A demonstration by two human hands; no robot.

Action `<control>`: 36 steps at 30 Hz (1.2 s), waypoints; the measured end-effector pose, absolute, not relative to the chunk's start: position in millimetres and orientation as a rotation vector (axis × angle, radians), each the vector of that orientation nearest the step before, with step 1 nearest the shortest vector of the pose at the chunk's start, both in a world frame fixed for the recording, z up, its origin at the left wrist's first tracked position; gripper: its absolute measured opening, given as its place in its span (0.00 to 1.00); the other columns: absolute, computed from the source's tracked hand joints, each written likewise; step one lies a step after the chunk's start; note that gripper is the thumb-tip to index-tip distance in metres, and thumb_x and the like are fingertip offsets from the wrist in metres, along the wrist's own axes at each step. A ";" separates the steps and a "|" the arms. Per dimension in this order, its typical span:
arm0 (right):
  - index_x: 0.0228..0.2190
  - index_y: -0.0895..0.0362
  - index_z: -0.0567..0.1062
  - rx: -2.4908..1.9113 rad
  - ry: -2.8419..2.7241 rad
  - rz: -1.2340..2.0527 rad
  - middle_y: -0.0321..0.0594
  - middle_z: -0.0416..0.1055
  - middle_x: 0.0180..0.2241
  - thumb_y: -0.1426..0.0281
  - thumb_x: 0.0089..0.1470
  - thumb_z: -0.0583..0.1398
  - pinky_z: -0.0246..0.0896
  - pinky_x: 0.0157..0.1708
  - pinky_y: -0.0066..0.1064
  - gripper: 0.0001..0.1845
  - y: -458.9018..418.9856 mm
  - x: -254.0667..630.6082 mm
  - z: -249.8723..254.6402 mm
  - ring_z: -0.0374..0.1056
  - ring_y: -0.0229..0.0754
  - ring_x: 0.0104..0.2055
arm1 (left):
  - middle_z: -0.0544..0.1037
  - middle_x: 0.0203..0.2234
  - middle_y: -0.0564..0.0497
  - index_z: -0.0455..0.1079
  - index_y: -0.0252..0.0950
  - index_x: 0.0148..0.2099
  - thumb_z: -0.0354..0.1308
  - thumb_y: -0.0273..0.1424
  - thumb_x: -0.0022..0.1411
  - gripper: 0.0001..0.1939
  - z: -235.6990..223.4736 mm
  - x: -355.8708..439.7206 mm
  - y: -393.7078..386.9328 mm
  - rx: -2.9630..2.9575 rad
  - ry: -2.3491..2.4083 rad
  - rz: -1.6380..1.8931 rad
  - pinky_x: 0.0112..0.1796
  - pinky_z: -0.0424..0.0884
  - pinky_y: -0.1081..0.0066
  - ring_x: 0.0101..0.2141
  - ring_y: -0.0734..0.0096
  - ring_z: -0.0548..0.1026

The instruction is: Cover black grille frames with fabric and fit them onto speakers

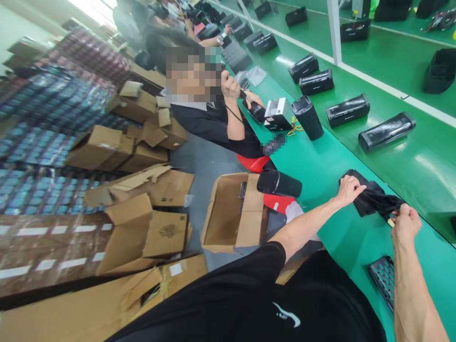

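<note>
A crumpled black cloth pouch (374, 198) lies on the green table (335, 171), and both my hands grip it. My left hand (349, 189) is closed on its near left end. Pinching the right end is my right hand (405, 223), where a small light tag or cord tip shows. A black cylindrical speaker (280, 183) lies on its side at the table's edge, just left of my left hand. Under my right forearm sits a black grille piece (383, 280).
A co-worker in black (217, 121) sits further along the table with a speaker and a white box (277, 114). Several black speakers (386, 131) lie on the green conveyor beyond. Open cardboard boxes (231, 213) and stacked cartons crowd the floor on the left.
</note>
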State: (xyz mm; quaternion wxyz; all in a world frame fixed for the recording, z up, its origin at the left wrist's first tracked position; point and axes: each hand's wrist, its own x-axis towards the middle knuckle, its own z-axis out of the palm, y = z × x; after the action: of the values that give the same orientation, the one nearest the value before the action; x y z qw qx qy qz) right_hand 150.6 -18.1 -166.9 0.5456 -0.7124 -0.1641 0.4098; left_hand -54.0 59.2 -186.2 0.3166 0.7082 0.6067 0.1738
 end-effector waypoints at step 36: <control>0.46 0.50 0.80 -1.175 0.231 1.187 0.42 0.80 0.50 0.64 0.50 0.71 0.72 0.53 0.50 0.20 -193.8 155.7 -92.8 0.75 0.49 0.53 | 0.74 0.23 0.58 0.67 0.34 0.34 0.78 0.52 0.42 0.32 -91.8 24.7 -65.6 0.696 0.772 0.237 0.32 0.72 0.72 0.23 0.78 0.72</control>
State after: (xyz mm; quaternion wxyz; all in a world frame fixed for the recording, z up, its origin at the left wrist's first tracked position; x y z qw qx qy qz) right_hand 155.7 -193.8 -92.8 0.6651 -0.5202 0.1024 0.5258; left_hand 24.7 -65.6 -91.8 0.8612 0.3318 0.3679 0.1132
